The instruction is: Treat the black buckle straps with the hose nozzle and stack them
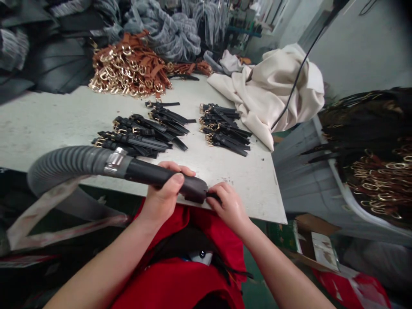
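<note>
My left hand (164, 191) is wrapped round the black nozzle (143, 171) of a grey corrugated hose (75, 159), thumb on top. A metal clamp (116, 158) joins nozzle and hose. At the nozzle's mouth, my right hand (229, 207) has its fingers closed around a small dark piece, mostly hidden by the fingers. Beyond my hands, black buckled straps (138, 138) lie in overlapping bunches on the white table (260, 189). Another row of black straps (225, 128) lies to the right, gold buckles facing left.
Brown straps with gold buckles (131, 66) are heaped at the back. Grey fibrous bundles (164, 28) and dark sheets (58, 64) lie behind. Cream cloth (273, 90) covers the back right corner, a cable (299, 79) crossing it. A grey bin (296, 171) and an open carton (317, 244) stand right.
</note>
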Tool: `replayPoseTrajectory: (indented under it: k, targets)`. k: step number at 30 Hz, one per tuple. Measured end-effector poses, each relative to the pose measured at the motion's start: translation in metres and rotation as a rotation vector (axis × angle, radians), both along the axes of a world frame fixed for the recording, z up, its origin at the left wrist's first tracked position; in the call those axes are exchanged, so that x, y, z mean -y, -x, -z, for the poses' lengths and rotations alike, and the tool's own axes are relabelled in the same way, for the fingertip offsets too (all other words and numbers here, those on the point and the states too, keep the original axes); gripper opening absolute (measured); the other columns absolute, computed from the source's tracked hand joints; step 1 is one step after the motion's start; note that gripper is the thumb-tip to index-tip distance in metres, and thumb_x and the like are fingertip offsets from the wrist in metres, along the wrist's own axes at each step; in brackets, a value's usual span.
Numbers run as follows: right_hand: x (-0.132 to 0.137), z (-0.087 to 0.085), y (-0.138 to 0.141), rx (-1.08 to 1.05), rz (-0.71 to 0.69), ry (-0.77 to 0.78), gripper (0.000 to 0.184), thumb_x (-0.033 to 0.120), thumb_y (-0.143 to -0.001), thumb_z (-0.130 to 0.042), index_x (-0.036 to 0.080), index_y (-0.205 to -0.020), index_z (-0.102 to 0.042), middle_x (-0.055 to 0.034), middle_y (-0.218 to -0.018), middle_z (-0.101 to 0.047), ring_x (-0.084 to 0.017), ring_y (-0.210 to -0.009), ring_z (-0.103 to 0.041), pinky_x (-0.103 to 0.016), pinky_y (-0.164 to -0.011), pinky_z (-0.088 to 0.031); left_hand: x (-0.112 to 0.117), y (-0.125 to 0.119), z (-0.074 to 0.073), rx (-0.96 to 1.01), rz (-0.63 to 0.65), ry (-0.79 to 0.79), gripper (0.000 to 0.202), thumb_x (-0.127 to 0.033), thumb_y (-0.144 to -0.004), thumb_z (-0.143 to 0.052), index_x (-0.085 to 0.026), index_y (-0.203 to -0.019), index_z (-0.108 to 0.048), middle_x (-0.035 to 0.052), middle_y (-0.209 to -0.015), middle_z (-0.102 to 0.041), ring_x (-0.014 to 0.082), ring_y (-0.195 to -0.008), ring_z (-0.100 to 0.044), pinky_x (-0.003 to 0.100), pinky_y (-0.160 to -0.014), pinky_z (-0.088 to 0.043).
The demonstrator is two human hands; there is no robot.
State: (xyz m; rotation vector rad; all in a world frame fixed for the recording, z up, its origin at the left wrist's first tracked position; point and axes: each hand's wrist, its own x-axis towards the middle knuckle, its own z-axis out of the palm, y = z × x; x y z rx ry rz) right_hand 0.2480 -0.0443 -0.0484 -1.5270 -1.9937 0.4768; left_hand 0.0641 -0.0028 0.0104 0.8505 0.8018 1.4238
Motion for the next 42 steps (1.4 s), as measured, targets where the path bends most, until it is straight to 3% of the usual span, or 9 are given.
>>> replayPoseTrajectory:
  k: [4, 6, 12, 17, 25, 32, 36, 38, 42]
  targets:
    - [0.000, 0.000, 0.002, -0.009, -0.015, 0.001, 0.015, 0.018, -0.088, -0.054, 0.022, -0.097, -0.065, -0.0083, -0.092, -0.062, -0.023, -0.089, -0.059, -0.039, -0.079, -0.049, -0.006, 0.023, 0.001, 0.039, -0.100, 0.022, 0.019, -0.028, -0.062, -0.077, -0.024, -0.074, -0.064, 0.0000, -0.069, -0.068, 0.0203, -0.073, -0.066, 0.035, -0.071, -0.057]
    - [0.000, -0.001, 0.002, -0.006, -0.027, 0.008, 0.016, 0.018, -0.089, -0.053, 0.022, -0.098, -0.066, -0.0085, -0.092, -0.062, -0.023, -0.089, -0.059, -0.039, -0.078, -0.050, -0.005, 0.022, 0.002, 0.069, -0.124, 0.035, 0.017, -0.028, -0.063, -0.077, -0.025, -0.074, -0.064, -0.0003, -0.069, -0.068, 0.0199, -0.074, -0.067, 0.034, -0.071, -0.057]
    - [0.000, -0.002, 0.002, 0.000, -0.029, 0.013, 0.017, 0.018, -0.089, -0.052, 0.021, -0.098, -0.067, -0.0086, -0.092, -0.062, -0.023, -0.089, -0.059, -0.039, -0.078, -0.050, -0.006, 0.011, 0.003, 0.099, -0.028, 0.064, 0.023, -0.030, -0.062, -0.079, -0.024, -0.076, -0.062, -0.0031, -0.069, -0.068, 0.0168, -0.074, -0.067, 0.031, -0.075, -0.057]
    - [0.000, -0.001, 0.004, -0.005, -0.029, -0.009, 0.017, 0.019, -0.090, -0.052, 0.018, -0.098, -0.067, -0.0107, -0.094, -0.062, -0.024, -0.090, -0.058, -0.041, -0.080, -0.049, -0.012, 0.038, -0.004, 0.069, -0.214, 0.102, 0.019, -0.030, -0.060, -0.078, -0.023, -0.071, -0.065, -0.0042, -0.067, -0.067, 0.0145, -0.070, -0.064, 0.030, -0.077, -0.057]
    - [-0.001, 0.000, 0.001, 0.014, -0.033, -0.011, 0.014, 0.019, -0.089, -0.053, 0.020, -0.096, -0.066, -0.0085, -0.091, -0.063, -0.023, -0.088, -0.059, -0.039, -0.077, -0.049, -0.008, -0.001, 0.002, 0.104, -0.042, 0.045, 0.023, -0.030, -0.064, -0.078, -0.023, -0.077, -0.060, -0.0039, -0.069, -0.069, 0.0162, -0.074, -0.068, 0.031, -0.074, -0.056]
    - [0.006, 0.003, 0.001, 0.099, 0.034, -0.077, 0.033, 0.030, -0.088, -0.058, 0.017, -0.118, -0.058, -0.0136, -0.110, -0.063, -0.028, -0.102, -0.058, -0.046, -0.085, -0.047, -0.020, 0.058, -0.015, 0.132, -0.305, 0.102, 0.021, -0.028, -0.060, -0.077, -0.021, -0.073, -0.062, -0.0056, -0.065, -0.069, 0.0136, -0.070, -0.067, 0.028, -0.075, -0.057]
    - [0.007, -0.005, -0.007, 0.290, 0.122, -0.069, 0.020, 0.032, -0.086, -0.063, 0.017, -0.098, -0.063, -0.0111, -0.099, -0.066, -0.029, -0.093, -0.058, -0.045, -0.080, -0.044, -0.006, 0.072, -0.017, 0.085, -0.319, 0.111, 0.019, -0.030, -0.059, -0.079, -0.024, -0.070, -0.065, -0.0060, -0.066, -0.069, 0.0153, -0.069, -0.064, 0.032, -0.072, -0.058]
    - [0.004, -0.009, -0.009, 0.329, 0.081, -0.035, 0.012, 0.030, -0.086, -0.064, 0.018, -0.088, -0.061, -0.0076, -0.087, -0.065, -0.026, -0.084, -0.059, -0.039, -0.075, -0.044, -0.001, 0.072, -0.016, 0.079, -0.299, 0.136, 0.021, -0.033, -0.056, -0.082, -0.026, -0.068, -0.066, -0.0059, -0.067, -0.068, 0.0161, -0.070, -0.063, 0.033, -0.073, -0.058]
    - [0.000, -0.011, -0.009, 0.324, -0.051, 0.021, 0.004, 0.023, -0.088, -0.060, 0.019, -0.085, -0.059, -0.0043, -0.078, -0.063, -0.020, -0.073, -0.059, -0.031, -0.066, -0.042, -0.002, 0.073, -0.014, 0.106, -0.264, 0.155, 0.025, -0.036, -0.053, -0.084, -0.026, -0.068, -0.068, -0.0044, -0.068, -0.068, 0.0166, -0.071, -0.062, 0.032, -0.074, -0.058]
